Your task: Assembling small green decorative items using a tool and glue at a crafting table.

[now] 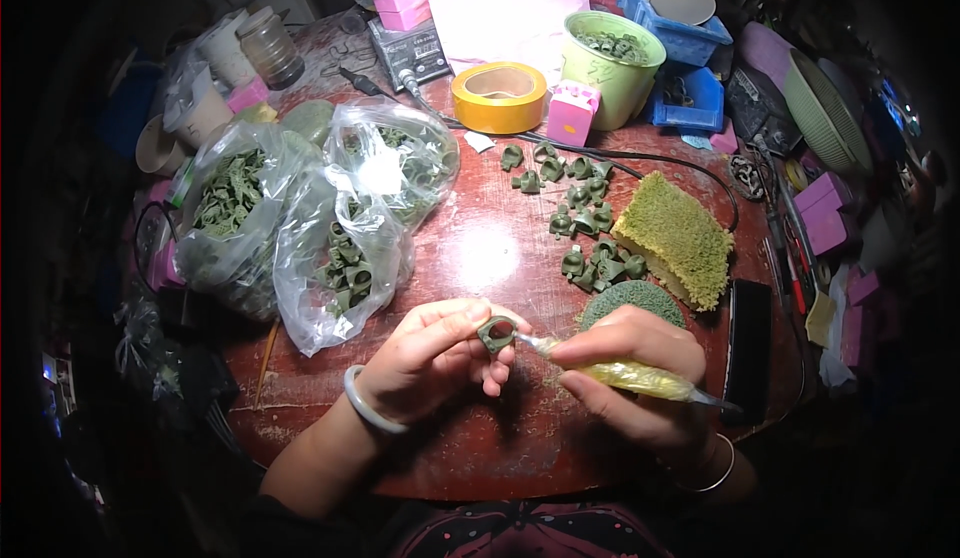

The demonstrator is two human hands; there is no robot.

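Between the thumb and fingers of my left hand (432,346) is a dark green ring (489,343) with a wide top, held upright above the table. My right hand (640,353) grips a pen-shaped tool (645,380) with a yellow, film-wrapped handle. The tool's thin tip points left and meets the ring's right side; whether it touches is too small to tell. Past my right hand lies a round green pad (630,303), partly hidden by the fingers. Several similar green rings (603,266) lie loosely grouped behind it, beside a yellow-green sponge (675,241).
Clear plastic bags (300,283) of green pieces stand at left on the red table (470,448). Behind are yellow tape (500,112), a pink block (572,114), a pale green tub (655,48), blue bins (690,98) and a control box (410,50). A black case (748,343) lies at right.
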